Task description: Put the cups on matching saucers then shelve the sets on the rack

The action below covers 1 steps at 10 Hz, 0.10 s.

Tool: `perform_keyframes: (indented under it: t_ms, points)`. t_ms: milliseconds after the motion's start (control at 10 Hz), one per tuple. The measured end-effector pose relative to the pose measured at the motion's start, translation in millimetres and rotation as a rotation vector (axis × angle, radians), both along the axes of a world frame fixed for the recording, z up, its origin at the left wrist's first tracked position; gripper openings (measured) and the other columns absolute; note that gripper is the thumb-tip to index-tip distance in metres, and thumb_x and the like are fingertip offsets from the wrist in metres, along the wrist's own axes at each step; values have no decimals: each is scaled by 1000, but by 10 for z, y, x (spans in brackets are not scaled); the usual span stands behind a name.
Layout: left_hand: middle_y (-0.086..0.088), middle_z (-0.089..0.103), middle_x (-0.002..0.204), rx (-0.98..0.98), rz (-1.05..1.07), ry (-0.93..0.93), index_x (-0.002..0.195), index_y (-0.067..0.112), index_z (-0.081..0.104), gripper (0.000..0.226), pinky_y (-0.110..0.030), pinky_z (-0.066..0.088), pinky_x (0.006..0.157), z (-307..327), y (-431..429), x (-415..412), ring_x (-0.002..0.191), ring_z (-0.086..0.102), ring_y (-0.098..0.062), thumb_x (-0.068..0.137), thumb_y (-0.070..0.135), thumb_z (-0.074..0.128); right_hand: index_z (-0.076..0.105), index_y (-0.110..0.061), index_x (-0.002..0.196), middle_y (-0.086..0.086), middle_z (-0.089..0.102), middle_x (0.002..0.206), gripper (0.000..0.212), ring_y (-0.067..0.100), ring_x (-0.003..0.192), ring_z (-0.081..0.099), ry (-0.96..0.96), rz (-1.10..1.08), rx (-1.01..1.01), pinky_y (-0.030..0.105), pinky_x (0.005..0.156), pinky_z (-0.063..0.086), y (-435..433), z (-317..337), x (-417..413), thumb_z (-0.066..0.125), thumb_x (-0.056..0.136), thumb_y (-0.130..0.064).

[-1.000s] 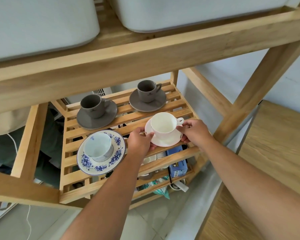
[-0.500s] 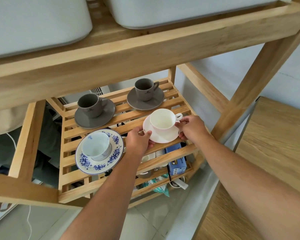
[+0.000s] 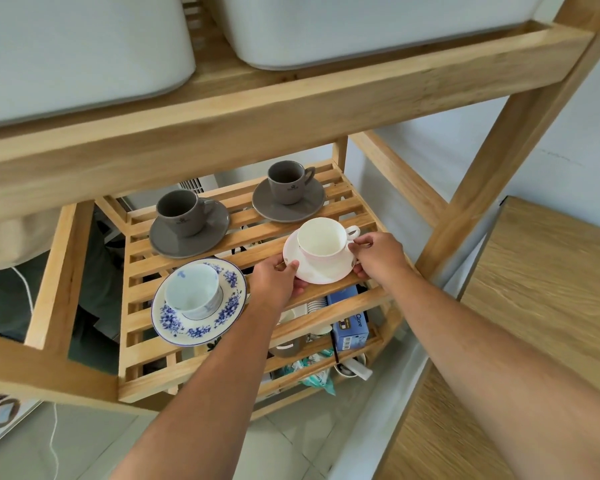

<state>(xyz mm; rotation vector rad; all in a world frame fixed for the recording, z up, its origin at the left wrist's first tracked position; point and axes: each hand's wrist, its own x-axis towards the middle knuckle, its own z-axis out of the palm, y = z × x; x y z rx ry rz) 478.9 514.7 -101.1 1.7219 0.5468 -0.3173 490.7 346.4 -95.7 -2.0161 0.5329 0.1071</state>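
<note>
Both hands grip one white saucer (image 3: pixel 321 271) on the slatted shelf (image 3: pixel 257 237): left hand (image 3: pixel 276 282) pinching its near-left rim, right hand (image 3: pixel 378 256) at its right edge by the white cup (image 3: pixel 321 240) handle. Beside it sits a blue-floral cup (image 3: pixel 193 291) on matching saucer (image 3: pixel 229 306); behind, two grey cups (image 3: pixel 181 213) with small printed emblems, unreadable. Below, a blue box (image 3: pixel 349 322) reads "Care".

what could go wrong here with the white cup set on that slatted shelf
1. The white saucer sits near the front right of the slatted shelf, with open gaps beneath; letting go carelessly could tip it.
2. The white cup only rests loose on it, so a jolt from the right hand may slide it.
3. The left hand is close to the blue floral saucer and may bump it when pulling back.
</note>
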Motion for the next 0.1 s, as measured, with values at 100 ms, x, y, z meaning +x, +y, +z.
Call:
perform_keyframes:
  t_ms: [100]
  points:
    - [-5, 69, 79, 59, 4, -12, 138, 16, 48, 44, -27, 59, 64, 73, 13, -89, 67, 65, -13, 95, 22, 55, 67, -10, 108, 6, 69, 101, 24, 19, 83, 65, -14, 31, -107, 33, 82, 55, -35, 38, -106, 54, 90, -21]
